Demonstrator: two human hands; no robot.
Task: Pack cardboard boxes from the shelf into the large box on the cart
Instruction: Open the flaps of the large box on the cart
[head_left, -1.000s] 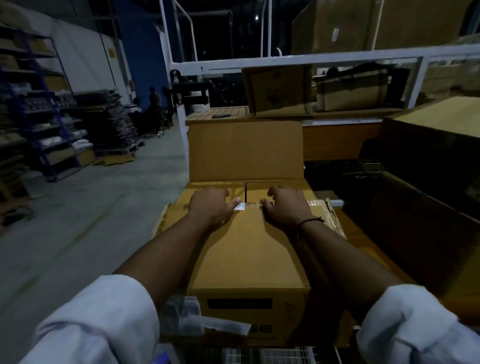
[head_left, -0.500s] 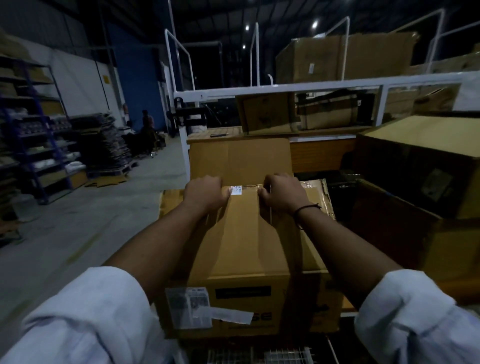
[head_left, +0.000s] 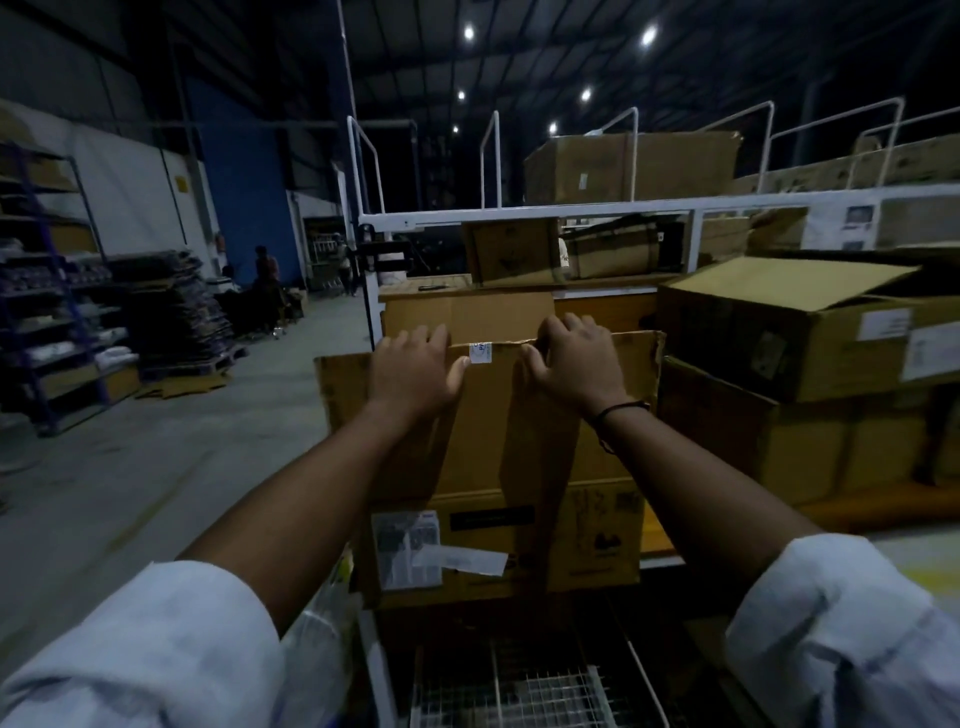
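A: What is the head camera showing?

B: Both arms are reaching forward in rolled white sleeves (head_left: 156, 649). The left hand (head_left: 415, 371) is lying palm down on the top of a cardboard box (head_left: 493, 431), its fingers curling over the far edge and its thumb pointing in toward a small white sticker (head_left: 480, 353). The right hand (head_left: 576, 364) is doing the same just beside it, fingers bent over that same far edge, thumb spread. A dark band (head_left: 618, 410) is circling the right wrist.

A: So both are gripping the box?

B: Both are clasping its top far edge, yes, with the sticker sitting between them.

A: And where is that box sitting?

B: It is standing directly in front of the person, above a wire mesh cart surface (head_left: 519, 691) showing at the bottom. A printed label (head_left: 408, 548) with a loose paper strip is hanging on its near face. Whether it is resting inside a larger box, I cannot tell.

A: What is surrounding it?

B: A white metal shelf frame (head_left: 519, 213) is running behind it, holding more cartons. Two stacked cartons (head_left: 789, 332) are standing just to the right. Far left, blue racks (head_left: 47, 291) are lining the wall, and people (head_left: 267, 270) are standing well apart in the background.
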